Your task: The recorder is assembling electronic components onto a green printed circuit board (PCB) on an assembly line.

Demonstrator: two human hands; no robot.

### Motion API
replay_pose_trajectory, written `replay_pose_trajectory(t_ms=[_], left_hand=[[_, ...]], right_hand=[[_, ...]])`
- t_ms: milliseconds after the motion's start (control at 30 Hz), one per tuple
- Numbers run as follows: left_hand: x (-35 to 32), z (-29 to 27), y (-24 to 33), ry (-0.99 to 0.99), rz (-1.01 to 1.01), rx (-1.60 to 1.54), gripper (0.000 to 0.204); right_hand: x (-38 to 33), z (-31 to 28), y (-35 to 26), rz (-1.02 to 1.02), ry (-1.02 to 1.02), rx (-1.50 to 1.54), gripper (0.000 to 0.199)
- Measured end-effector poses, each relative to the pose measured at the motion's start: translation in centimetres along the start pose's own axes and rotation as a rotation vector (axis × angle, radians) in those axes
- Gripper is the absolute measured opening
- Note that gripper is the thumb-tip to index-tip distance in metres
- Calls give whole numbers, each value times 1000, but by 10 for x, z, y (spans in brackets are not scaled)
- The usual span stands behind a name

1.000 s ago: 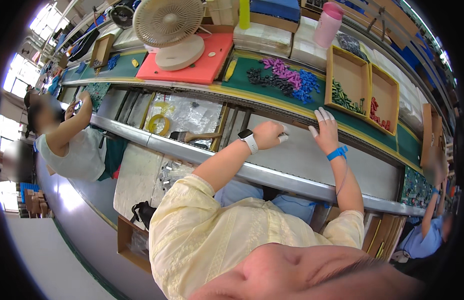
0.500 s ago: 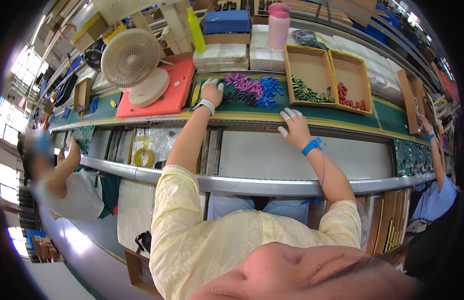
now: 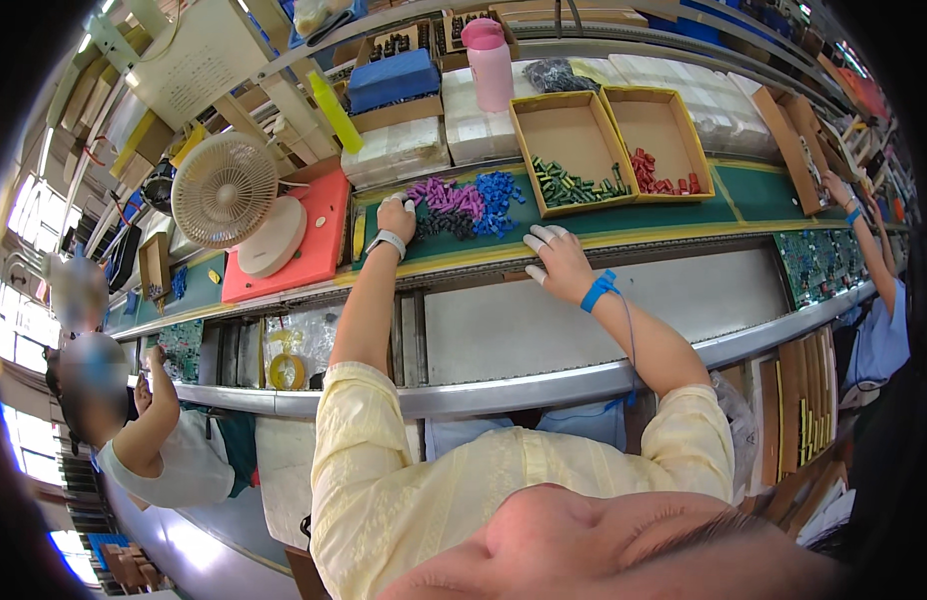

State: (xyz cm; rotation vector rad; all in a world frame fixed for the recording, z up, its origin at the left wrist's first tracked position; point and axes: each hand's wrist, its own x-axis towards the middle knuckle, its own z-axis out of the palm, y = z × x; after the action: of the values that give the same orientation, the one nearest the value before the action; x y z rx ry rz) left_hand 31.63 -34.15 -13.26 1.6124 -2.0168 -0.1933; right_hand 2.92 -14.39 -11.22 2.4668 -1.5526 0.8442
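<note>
My left hand [image 3: 395,218], white covers on its fingertips and a pale band at the wrist, rests on the green mat [image 3: 444,243] beside a heap of small black cylindrical parts [image 3: 448,224]. Its fingers are bent and closed; anything between them is hidden. Purple parts [image 3: 446,196] and blue parts [image 3: 498,200] lie heaped just beyond. My right hand [image 3: 562,263] lies at the mat's near edge, fingers stretched out, holding nothing visible. A blue strap [image 3: 599,290] with a cord circles that wrist. Two shallow cardboard boxes hold green parts [image 3: 574,184] and red parts [image 3: 664,174].
A fan [image 3: 226,190] stands on a red-orange board [image 3: 319,238] at the left. Behind are a yellow-green bottle [image 3: 336,113] and a pink bottle [image 3: 491,70]. A metal rail [image 3: 524,383] runs before me. People work at both sides near circuit boards [image 3: 822,265].
The whole view has shifted and tilted a little. My hands keep nearly the same places on the bench. The person at the left has brought an arm lower, beside a circuit board.
</note>
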Motion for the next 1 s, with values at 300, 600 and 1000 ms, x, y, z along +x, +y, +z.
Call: replay_pose_trajectory(t_ms=[300,600,1000], left_hand=[[-21,7,41,175,-223,-234,23],[-30,3,43,403,-250,-467,24],[-241,-180,-14,286,60,-421,26]], right_hand=[[2,1,-1,8,-32,-8,49],[2,-3,-8,15,-64,-45,48],[6,4,8,-104,-23,-74,51]])
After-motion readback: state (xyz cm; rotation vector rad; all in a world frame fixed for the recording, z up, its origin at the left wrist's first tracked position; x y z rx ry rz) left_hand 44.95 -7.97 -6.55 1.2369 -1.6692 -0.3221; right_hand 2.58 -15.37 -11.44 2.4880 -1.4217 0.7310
